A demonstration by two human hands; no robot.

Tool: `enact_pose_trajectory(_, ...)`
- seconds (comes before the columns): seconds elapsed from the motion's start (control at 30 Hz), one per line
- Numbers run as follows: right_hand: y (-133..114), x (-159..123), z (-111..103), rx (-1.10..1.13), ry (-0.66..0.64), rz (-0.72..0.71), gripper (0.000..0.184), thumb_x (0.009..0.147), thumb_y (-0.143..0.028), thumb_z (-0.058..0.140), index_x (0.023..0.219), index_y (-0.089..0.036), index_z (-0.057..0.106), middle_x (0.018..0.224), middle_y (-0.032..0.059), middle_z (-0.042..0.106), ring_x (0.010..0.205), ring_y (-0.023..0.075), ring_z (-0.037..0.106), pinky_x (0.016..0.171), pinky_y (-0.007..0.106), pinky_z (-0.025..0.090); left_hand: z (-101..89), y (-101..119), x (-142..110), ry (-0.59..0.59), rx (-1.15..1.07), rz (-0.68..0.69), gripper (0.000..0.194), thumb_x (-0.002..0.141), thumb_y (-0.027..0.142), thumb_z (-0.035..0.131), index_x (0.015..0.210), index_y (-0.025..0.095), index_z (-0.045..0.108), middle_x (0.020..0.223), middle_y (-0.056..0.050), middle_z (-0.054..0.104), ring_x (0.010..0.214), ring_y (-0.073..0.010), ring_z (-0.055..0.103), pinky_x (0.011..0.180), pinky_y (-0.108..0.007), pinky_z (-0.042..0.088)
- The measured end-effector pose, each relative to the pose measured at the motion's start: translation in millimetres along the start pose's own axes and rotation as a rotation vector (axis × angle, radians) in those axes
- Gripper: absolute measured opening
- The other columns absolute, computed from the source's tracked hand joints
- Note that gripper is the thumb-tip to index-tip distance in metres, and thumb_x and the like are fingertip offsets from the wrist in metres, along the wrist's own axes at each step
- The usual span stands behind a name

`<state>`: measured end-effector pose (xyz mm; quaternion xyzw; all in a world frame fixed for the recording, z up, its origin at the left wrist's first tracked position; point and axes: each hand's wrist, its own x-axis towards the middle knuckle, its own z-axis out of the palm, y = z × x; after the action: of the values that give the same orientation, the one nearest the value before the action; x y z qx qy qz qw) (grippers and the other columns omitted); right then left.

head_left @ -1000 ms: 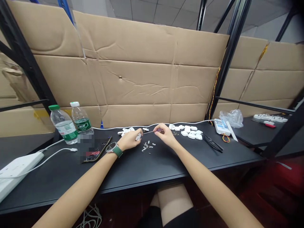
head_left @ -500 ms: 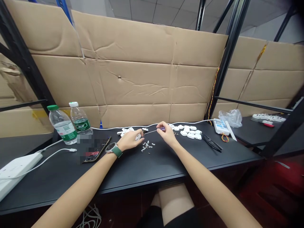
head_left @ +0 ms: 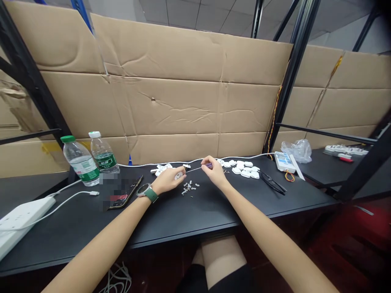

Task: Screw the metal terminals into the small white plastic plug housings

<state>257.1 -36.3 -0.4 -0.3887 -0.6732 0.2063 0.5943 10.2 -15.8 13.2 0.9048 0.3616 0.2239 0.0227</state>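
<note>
My left hand (head_left: pixel 167 180), with a green-strapped watch on the wrist, is closed around a small white plastic part (head_left: pixel 178 175) on the black table (head_left: pixel 189 211). My right hand (head_left: pixel 214 172) pinches a thin screwdriver (head_left: pixel 198 168) with a purple handle, and its metal tip points left at the part in the left hand. Small white loose pieces (head_left: pixel 189 187) lie on the table between and just below the two hands. Further white parts (head_left: pixel 161 169) sit behind the left hand.
A group of white plastic housings (head_left: pixel 244 169) lies right of my right hand, with black pliers (head_left: pixel 273 184) and a white device (head_left: pixel 284 162) beyond. Two water bottles (head_left: pixel 91 158), a phone (head_left: pixel 124 193) and a white power strip (head_left: pixel 18 215) with cable are to the left. Cardboard walls the back.
The right hand and screwdriver shifted slightly right and up. The left hand stays closed on the white part. The view drifted a little.
</note>
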Motion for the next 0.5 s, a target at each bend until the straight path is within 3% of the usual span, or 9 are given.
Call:
enact_pose_trajectory(0.2,1,3,-4,-0.051,0.165,0.027,0.009,0.077,-0.03,0.056,0.081,-0.022,0.056,0.078,-0.0006,0.06,0.07,0.0167,0.053,0.067,0.028,0.043,0.0,0,-1,-0.063,0.031,0.014,0.028,0.096,0.05,0.051,0.098,0.025,0.063,0.081,0.0,0.07,0.074,-0.0205,0.065,0.07,-0.028,0.041)
enact_pose_trajectory(0.33,4,4,-4,-0.062,0.174,0.042,0.01,0.078,-0.031,0.058,0.082,-0.022,0.057,0.079,-0.0003,0.062,0.071,0.017,0.055,0.069,0.029,0.045,-0.9,0,-2,-0.063,0.076,-0.04,0.029,0.097,0.05,0.049,0.102,0.025,0.061,0.081,-0.001,0.07,0.075,-0.0217,0.065,0.069,-0.028,0.04)
enact_pose_trajectory(0.5,13,5,-5,-0.081,0.12,0.14,0.022,0.083,-0.035,0.062,0.098,-0.021,0.07,0.095,0.0045,0.073,0.085,0.0209,0.066,0.083,0.035,0.052,1.5,-7,-5,-0.065,0.129,-0.106,0.036,0.091,0.048,0.055,0.119,0.025,0.056,0.088,-0.004,0.071,0.081,-0.0263,0.067,0.073,-0.032,0.044)
